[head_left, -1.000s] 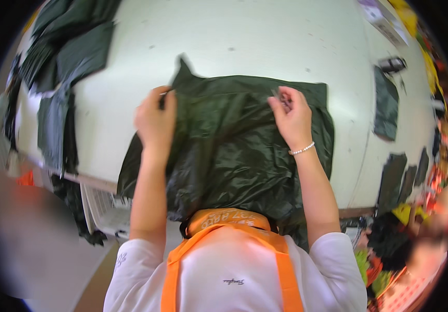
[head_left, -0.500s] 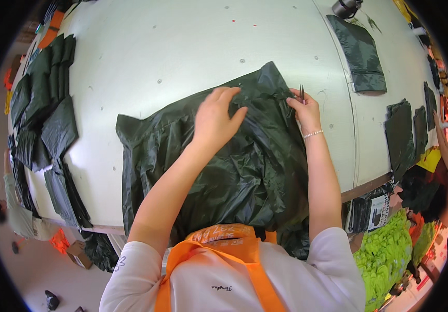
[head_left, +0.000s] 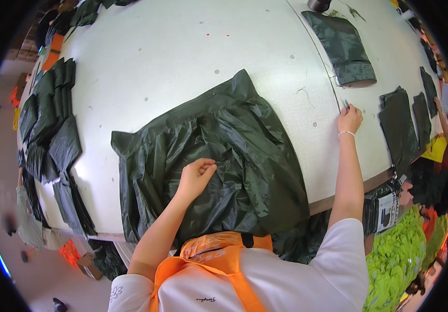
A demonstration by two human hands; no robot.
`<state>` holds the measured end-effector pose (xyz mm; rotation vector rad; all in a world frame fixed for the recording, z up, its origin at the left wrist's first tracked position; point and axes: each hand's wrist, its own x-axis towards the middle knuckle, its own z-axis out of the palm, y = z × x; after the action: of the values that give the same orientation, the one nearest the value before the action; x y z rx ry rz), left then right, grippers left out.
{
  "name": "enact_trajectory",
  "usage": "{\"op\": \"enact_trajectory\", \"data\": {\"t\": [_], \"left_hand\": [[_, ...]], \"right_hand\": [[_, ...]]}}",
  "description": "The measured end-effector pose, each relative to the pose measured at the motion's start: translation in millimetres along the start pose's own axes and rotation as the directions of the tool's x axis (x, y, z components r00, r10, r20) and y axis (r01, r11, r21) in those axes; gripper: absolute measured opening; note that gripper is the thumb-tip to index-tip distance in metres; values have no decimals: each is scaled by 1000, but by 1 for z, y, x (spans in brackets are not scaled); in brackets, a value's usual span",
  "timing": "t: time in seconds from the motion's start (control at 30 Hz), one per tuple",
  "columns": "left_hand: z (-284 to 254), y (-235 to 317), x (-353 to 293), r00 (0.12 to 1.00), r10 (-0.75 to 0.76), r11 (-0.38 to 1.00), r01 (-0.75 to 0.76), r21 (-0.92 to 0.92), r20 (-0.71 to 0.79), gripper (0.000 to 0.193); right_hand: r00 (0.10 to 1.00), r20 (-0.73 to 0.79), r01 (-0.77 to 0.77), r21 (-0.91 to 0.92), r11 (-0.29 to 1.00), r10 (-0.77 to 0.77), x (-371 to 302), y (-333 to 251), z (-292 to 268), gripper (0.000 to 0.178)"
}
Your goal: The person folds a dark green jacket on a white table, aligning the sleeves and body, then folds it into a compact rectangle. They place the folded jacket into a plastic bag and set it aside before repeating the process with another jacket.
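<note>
A dark green, shiny thin-fabric garment (head_left: pixel 265 208) lies spread and wrinkled on the table in front of me, its lower part reaching my lap. Over the middle of it is my left hand (head_left: pixel 198 176), fingers curled together; whatever is in them, if anything, is too small to make out. My right hand (head_left: pixel 349 119) is out to the right, off the garment and close to the table seam. It is closed round small thread snips (head_left: pixel 345 105), whose pointed tips stick out past the fingers.
White table (head_left: pixel 177 62) carries piles of dark green pieces (head_left: pixel 52 104) at left, more stacks (head_left: pixel 398 125) at right and a folded piece (head_left: pixel 346 49) at far right. Loose threads (head_left: pixel 303 96) lie near the seam. Bright green garments (head_left: pixel 395 255) heap below the right edge. Another person's arm (head_left: pixel 445 122) shows far right.
My right hand has moved right, away from the garment's corner, with the snips. My left hand has drawn back toward me and its fingers have curled closed. The view has shifted slightly.
</note>
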<state>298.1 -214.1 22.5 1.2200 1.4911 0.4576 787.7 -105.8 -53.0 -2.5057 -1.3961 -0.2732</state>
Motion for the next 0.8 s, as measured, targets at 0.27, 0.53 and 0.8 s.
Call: {"op": "enact_trajectory", "data": {"t": [0.27,0.53,0.8], "left_hand": [[60,51,38,970,-172,949,116,-292,-175,71],[67,67,-54,960,115,796,-243,-554,-256,21],[52,120,-299,595,570,812,-302,-499,567,11]], "right_hand": [[771,282,92,838,538,-571,-186,-128,-70,46],[729,500,-509,853,118,-467,-235,-102,-119,26],[587,287,-338,937,93,-757,-310,-107,-135,61]]}}
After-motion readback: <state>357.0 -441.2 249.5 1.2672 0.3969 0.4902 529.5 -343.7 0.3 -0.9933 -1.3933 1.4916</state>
